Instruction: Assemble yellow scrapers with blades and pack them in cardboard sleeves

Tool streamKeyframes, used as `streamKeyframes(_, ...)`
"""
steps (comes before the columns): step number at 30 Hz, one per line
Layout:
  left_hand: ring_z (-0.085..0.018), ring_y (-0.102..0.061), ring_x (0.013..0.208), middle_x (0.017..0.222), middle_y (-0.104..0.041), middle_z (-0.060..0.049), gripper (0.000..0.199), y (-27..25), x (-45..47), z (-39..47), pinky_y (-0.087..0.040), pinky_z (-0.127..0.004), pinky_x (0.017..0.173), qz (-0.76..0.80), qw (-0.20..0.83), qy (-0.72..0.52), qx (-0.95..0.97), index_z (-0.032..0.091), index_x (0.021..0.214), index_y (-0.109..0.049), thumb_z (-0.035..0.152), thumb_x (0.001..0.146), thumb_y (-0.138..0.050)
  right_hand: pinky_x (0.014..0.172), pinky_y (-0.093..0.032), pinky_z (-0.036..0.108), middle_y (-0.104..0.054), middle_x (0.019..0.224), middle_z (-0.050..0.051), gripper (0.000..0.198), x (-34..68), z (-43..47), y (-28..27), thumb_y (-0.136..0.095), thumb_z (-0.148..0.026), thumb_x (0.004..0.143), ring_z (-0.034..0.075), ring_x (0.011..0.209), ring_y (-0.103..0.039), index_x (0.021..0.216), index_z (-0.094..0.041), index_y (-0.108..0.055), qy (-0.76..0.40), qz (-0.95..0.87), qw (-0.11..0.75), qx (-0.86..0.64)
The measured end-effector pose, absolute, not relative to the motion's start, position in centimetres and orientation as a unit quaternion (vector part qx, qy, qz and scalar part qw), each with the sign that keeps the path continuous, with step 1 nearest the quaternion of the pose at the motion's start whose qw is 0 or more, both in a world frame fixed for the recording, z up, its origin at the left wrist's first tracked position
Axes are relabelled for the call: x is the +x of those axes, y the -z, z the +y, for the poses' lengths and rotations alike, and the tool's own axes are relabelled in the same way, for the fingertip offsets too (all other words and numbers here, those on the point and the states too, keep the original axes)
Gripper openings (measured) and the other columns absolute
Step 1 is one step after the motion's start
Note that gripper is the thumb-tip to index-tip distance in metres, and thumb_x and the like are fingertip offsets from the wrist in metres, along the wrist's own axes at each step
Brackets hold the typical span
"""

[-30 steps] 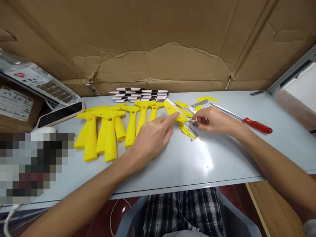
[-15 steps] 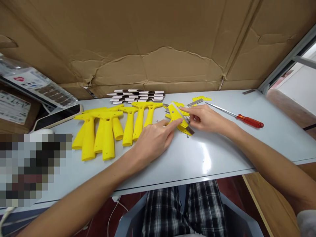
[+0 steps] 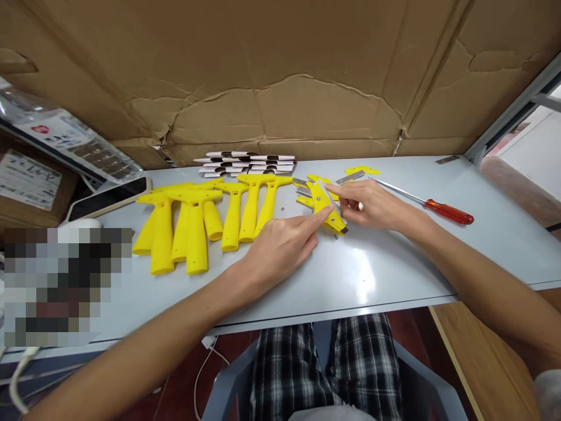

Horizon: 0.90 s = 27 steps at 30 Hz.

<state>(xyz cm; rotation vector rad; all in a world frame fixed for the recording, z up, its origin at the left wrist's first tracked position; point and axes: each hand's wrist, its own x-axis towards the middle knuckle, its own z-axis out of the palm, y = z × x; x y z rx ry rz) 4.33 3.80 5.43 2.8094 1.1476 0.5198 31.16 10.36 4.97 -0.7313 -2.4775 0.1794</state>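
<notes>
A yellow scraper head (image 3: 321, 199) with a metal blade along its right edge and small screws in its face lies tilted between my hands. My left hand (image 3: 284, 242) presses its stretched index finger on the face, with the other fingers curled and the thumb hidden. My right hand (image 3: 370, 204) has its index fingertip at the top of the blade edge and its thumb lower on that side. A small shiny bit (image 3: 360, 206) shows among its curled fingers; I cannot make out what it is. More yellow head pieces (image 3: 305, 201) and loose blades (image 3: 350, 177) lie behind.
Several yellow scraper handles (image 3: 197, 240) lie at the left, with a stack of white-and-dark strips (image 3: 249, 164) behind them. A red-handled screwdriver (image 3: 449, 211) lies at the right. A phone (image 3: 109, 197) leans at the far left. Cardboard (image 3: 280, 76) walls the back.
The scraper head has turned a little and shows more of its lower end. Both hands stay at it; the left index finger remains on its face. The view has shifted slightly.
</notes>
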Motion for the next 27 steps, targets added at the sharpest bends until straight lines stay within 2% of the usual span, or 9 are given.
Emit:
streamKeyframes(5, -0.024, -0.08, 0.095, 0.123, -0.083, -0.01, 0.068, -5.3, 4.4, 4.1, -0.062, -0.035, 0.082, 0.363, 0.041, -0.163, 0.917, 0.02, 0.163, -0.052, 0.009, 0.096, -0.057, 0.072, -0.036, 0.022, -0.063, 0.082, 0.001, 0.04, 30.9, 10.2, -5.2, -0.057, -0.014, 0.093, 0.008, 0.071, -0.048, 0.13, -0.018, -0.073, -0.069, -0.915, 0.258, -0.301)
streamKeyframes(7, -0.025, -0.08, 0.096, 0.125, -0.082, -0.011, 0.067, -5.4, 4.4, 4.2, -0.062, -0.036, 0.083, 0.365, 0.043, -0.163, 0.915, 0.02, 0.162, -0.052, 0.009, 0.096, -0.057, 0.072, -0.037, 0.021, -0.065, 0.083, 0.001, 0.052, 30.7, 10.1, -5.3, -0.057, -0.013, 0.09, 0.008, 0.07, -0.05, 0.141, -0.017, -0.068, -0.096, -0.902, 0.258, -0.333)
streamKeyframes(9, -0.025, -0.08, 0.095, 0.124, -0.082, -0.011, 0.066, -5.5, 4.5, 4.2, -0.062, -0.036, 0.082, 0.369, 0.044, -0.16, 0.914, 0.02, 0.162, -0.052, 0.01, 0.097, -0.056, 0.072, -0.039, 0.021, -0.066, 0.085, -0.001, 0.069, 30.5, 10.0, -5.4, -0.058, -0.012, 0.087, 0.007, 0.07, -0.052, 0.156, -0.017, -0.057, -0.134, -0.888, 0.258, -0.356)
streamKeyframes(11, -0.024, -0.08, 0.094, 0.124, -0.083, -0.01, 0.065, -5.6, 4.5, 4.2, -0.062, -0.036, 0.082, 0.37, 0.045, -0.156, 0.915, 0.022, 0.162, -0.052, 0.011, 0.097, -0.056, 0.072, -0.041, 0.02, -0.067, 0.086, -0.001, 0.075, 30.5, 9.9, -5.5, -0.06, -0.013, 0.087, 0.007, 0.07, -0.054, 0.161, -0.018, -0.052, -0.161, -0.881, 0.255, -0.365)
streamKeyframes(16, -0.022, -0.08, 0.089, 0.12, -0.084, -0.008, 0.063, -5.5, 4.5, 3.9, -0.061, -0.033, 0.079, 0.365, 0.048, -0.156, 0.916, 0.024, 0.159, -0.055, 0.013, 0.097, -0.057, 0.07, -0.044, 0.02, -0.066, 0.086, -0.002, 0.067, 30.7, 10.0, -6.0, -0.061, -0.015, 0.087, 0.007, 0.071, -0.055, 0.154, -0.019, -0.056, -0.234, -0.87, 0.245, -0.359)
streamKeyframes(21, -0.022, -0.08, 0.087, 0.119, -0.084, -0.009, 0.061, -5.7, 4.9, 3.5, -0.061, -0.033, 0.077, 0.351, 0.063, -0.146, 0.923, 0.023, 0.157, -0.056, 0.012, 0.097, -0.055, 0.066, -0.045, 0.018, -0.059, 0.08, -0.003, 0.05, 31.0, 10.3, -6.4, -0.059, -0.015, 0.085, 0.006, 0.07, -0.052, 0.135, -0.016, -0.061, -0.33, -0.843, 0.254, -0.34)
streamKeyframes(27, -0.021, -0.08, 0.09, 0.119, -0.084, -0.007, 0.062, -6.3, 5.0, 3.0, -0.062, -0.032, 0.079, 0.354, 0.068, -0.147, 0.921, 0.025, 0.156, -0.056, 0.011, 0.096, -0.054, 0.063, -0.043, 0.016, -0.054, 0.077, -0.004, 0.046, 30.9, 10.4, -6.2, -0.059, -0.014, 0.084, 0.005, 0.068, -0.048, 0.13, -0.016, -0.061, -0.37, -0.828, 0.274, -0.32)
